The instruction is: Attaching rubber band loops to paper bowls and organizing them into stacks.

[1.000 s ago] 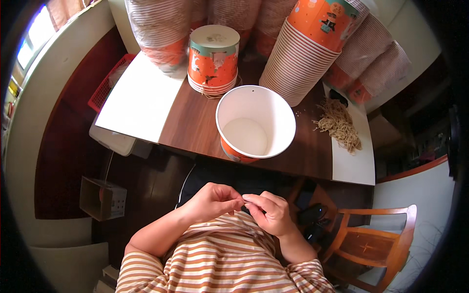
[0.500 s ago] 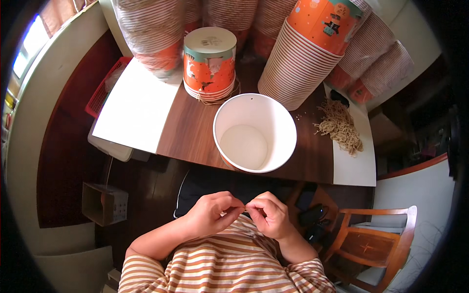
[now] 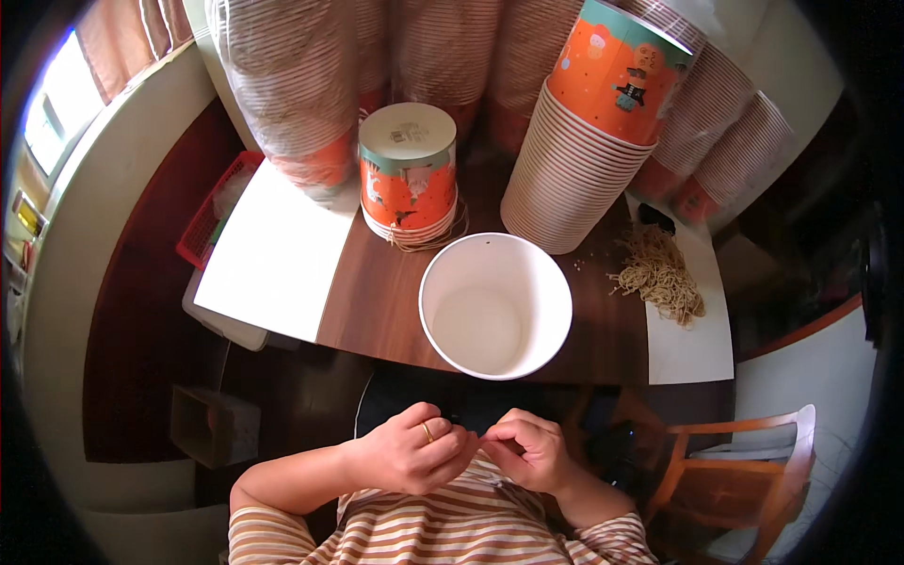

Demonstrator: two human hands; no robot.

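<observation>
My left hand (image 3: 407, 452) and my right hand (image 3: 530, 452) meet in front of my striped shirt, just short of the table's front edge. Both have their fingers pinched together, tip to tip; anything between them is too small to make out. A ring shows on the left hand. Beyond them, a white-lined paper bucket (image 3: 539, 303) stands upright with its mouth toward me, a small hole near its far rim. Neither hand touches it. To the right on the table lies a tangled heap of tan string (image 3: 662, 275).
Behind the bucket are a short stack of upturned orange buckets (image 3: 407, 193), with string around its base, and a tall leaning stack (image 3: 576, 174). Plastic-wrapped stacks (image 3: 287, 89) line the back. A red basket (image 3: 200, 231) sits left of the table, a wooden chair (image 3: 725, 490) at the right.
The view has tilted, so the table things sit lower in the picture. My left hand has turned, showing its back and the ring; both hands stay pinched close together.
</observation>
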